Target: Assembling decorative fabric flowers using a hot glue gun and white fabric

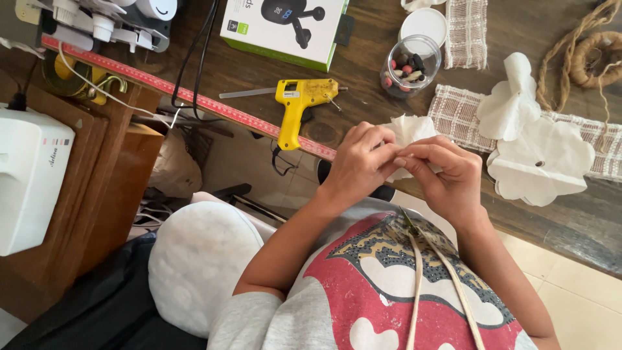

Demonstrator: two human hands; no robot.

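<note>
Fingertips of both hands meet at the table edge, pinched narrow on a small white crumpled fabric piece (409, 131). Left hand (360, 162) has fingers curled in tight, thumb and forefinger closed at the contact point. Right hand (444, 174) mirrors it, forefinger and thumb pressed toward the left hand's tips. Whatever sits between the tips themselves is too small to make out.

Fabric piece lies partly under the hands, on the dark wooden table (363, 78), touching a checked woven cloth strip (457, 113) on its right. Flat white flower-shaped cutouts (541, 159) lie over that strip, further right, apart from the hands.

Yellow glue gun (299, 102) lies on the table just left of the left hand, nozzle toward the clear plastic jar of mixed beads (409, 65). Jar's white round lid (424, 24) sits just above it. Red measuring tape strip (162, 87) runs along the table edge. White-and-green product box (285, 29) at the top. Coiled jute twine (593, 55) top right. White sewing machine (29, 178) far left, well apart.
</note>
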